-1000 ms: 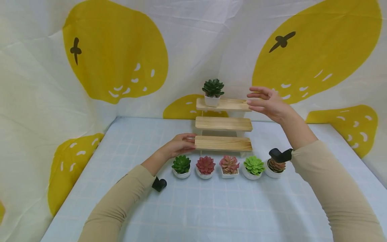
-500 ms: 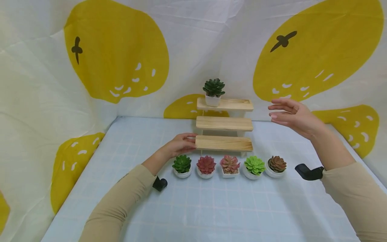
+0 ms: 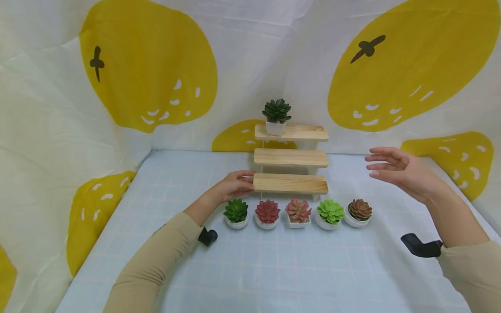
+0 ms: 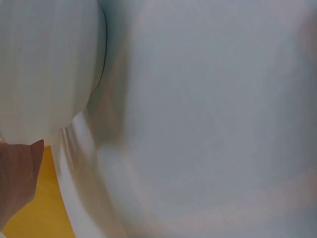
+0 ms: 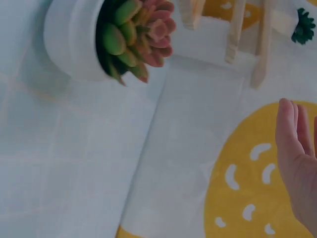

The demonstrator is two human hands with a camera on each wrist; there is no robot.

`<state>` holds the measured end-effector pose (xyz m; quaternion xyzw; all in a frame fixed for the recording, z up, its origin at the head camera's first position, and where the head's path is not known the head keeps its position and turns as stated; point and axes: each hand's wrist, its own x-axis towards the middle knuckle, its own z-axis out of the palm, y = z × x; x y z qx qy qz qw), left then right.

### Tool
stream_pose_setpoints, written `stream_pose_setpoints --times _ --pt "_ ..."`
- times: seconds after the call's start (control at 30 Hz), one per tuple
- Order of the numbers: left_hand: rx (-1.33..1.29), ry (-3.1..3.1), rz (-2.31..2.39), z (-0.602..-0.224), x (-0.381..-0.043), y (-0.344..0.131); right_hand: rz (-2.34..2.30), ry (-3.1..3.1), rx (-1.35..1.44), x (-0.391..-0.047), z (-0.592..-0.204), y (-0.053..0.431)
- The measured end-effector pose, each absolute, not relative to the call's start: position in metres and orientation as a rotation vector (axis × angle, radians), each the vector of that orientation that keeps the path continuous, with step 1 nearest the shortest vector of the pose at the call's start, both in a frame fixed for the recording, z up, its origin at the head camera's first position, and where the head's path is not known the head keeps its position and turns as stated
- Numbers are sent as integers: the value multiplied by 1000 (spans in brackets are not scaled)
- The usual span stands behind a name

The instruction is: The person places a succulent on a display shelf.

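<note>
A three-tier wooden display stand (image 3: 290, 183) stands at the back of the table. My left hand (image 3: 234, 186) grips the left end of its lowest shelf, the fingertips partly hidden by the board. On the left of the top shelf sits a dark green succulent (image 3: 276, 111) in a white square pot. My right hand (image 3: 409, 173) hovers to the right of the stand, fingers loosely bent, nothing held. Nearest below it is a brown succulent (image 3: 359, 210) in a round white pot, its leaves pink and green in the right wrist view. A white pot (image 4: 44, 64) fills the left wrist view's corner.
In front of the stand, a row of potted succulents runs rightward: green (image 3: 236, 211), dark red (image 3: 267, 212), pink (image 3: 298, 211) and bright green (image 3: 330, 212), then the brown one. A white curtain (image 3: 254, 56) with yellow fruit prints hangs behind the table (image 3: 250, 269).
My right hand has moved right and down, away from the top shelf's right end. My left hand stays at the lowest shelf. The succulents have not moved.
</note>
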<state>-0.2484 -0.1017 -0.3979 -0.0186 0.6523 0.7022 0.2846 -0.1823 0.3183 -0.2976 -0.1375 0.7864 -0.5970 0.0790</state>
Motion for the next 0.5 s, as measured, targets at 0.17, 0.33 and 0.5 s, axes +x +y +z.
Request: stream_pose_setpoints --times 0.17,0.33,0.5 --pt "-41 1743 1877 -399 -249 -102 -1729 2337 -499 -172 -316 330" --pt "-34 1747 1873 -401 -250 -102 -1647 2425 -463 -162 -330 336" --pt "-34 1747 1877 -401 -251 -103 -1607 2450 -459 -155 -345 344"
